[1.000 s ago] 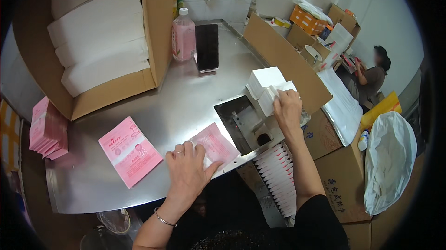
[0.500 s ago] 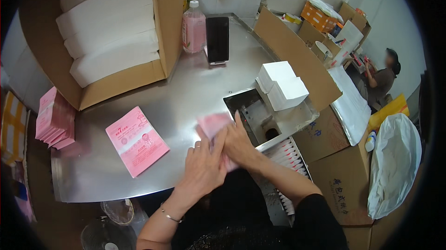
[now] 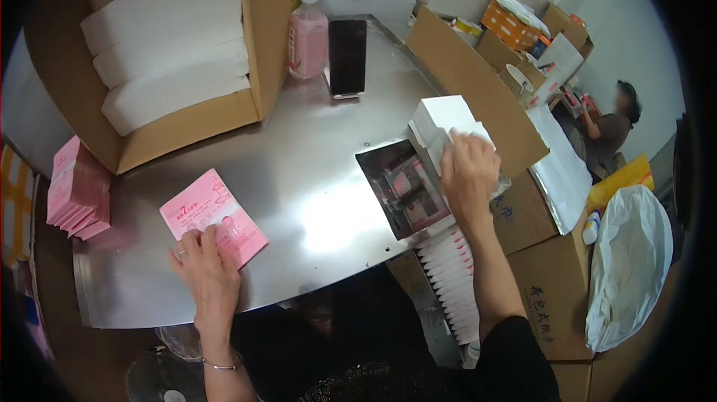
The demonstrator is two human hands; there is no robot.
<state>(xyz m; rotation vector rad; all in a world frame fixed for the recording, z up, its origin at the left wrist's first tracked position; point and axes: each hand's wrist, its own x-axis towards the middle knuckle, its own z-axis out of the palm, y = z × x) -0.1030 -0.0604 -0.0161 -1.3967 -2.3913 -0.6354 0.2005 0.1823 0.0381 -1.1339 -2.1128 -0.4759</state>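
Left hand (image 3: 205,269) lay on pink packets (image 3: 213,208) on tabletop (image 3: 299,163), fingers half-bent, hold unclear. Right hand (image 3: 472,178) curled over white tissues (image 3: 445,113), grip hidden. Clinging likely risked 2 packets lifting together.

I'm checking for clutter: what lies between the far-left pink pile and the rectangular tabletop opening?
In the head view, a pink stack with the left hand at its near edge, and bare metal tabletop on either side.
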